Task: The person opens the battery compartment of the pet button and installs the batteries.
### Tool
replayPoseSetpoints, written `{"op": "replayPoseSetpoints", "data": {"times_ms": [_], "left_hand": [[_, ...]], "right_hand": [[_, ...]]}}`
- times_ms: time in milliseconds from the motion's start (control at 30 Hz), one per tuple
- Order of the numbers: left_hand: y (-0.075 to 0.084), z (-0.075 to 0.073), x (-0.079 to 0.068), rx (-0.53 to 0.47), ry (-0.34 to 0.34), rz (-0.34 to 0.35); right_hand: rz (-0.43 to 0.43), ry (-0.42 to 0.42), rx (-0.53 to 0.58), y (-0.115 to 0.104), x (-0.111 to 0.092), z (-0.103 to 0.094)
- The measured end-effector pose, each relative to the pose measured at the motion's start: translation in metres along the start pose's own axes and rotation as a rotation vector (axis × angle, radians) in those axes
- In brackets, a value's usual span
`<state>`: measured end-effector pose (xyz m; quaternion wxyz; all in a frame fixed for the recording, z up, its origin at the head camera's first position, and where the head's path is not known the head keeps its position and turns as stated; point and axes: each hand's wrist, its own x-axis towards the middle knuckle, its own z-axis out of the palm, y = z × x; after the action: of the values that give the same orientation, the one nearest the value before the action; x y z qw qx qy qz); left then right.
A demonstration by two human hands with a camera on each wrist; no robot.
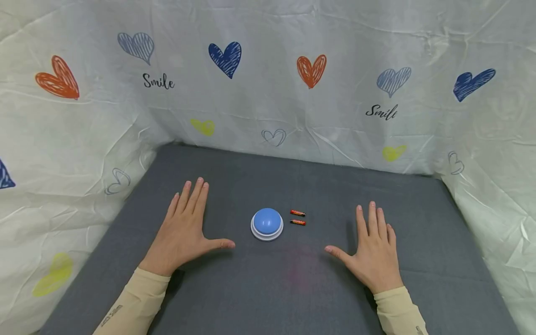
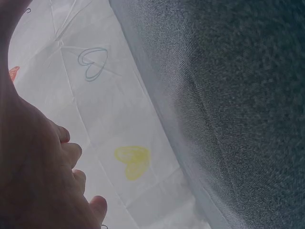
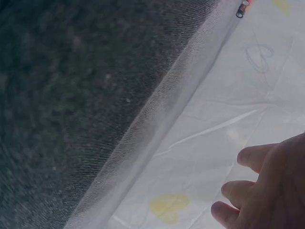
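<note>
while both palms lay flat on the grey mat [image 1: 293,288], the left hand [image 1: 184,232] rested spread, fingers straight, left of the blue dome button [image 1: 267,224], holding nothing. the right hand [image 1: 374,253] lay spread the same way, right of the button and well apart from it. just right of the button sat two small red batteries [image 1: 298,217], side by side. beyond the button rose the heart-printed white sheet [image 1: 268,93].

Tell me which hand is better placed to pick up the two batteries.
Probably the right hand. The batteries lie just right of the blue button, so it has an open path. The left hand would have to reach across the button. Both hands rest flat on the table.
</note>
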<state>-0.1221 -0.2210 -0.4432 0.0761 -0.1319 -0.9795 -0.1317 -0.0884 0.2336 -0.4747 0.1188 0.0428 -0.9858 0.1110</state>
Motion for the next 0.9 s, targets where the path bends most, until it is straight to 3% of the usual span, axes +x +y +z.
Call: {"op": "replayPoseSetpoints", "data": {"times_ms": [433,900], "left_hand": [[0.007,0.002,0.001,0.006,0.015,0.065],[0.058,0.015,0.016,0.002,-0.078,0.143]], "right_hand": [[-0.039,0.009,0.028,-0.021,0.013,-0.004],[-0.125,-0.071,0.046,-0.075,0.025,0.009]]}}
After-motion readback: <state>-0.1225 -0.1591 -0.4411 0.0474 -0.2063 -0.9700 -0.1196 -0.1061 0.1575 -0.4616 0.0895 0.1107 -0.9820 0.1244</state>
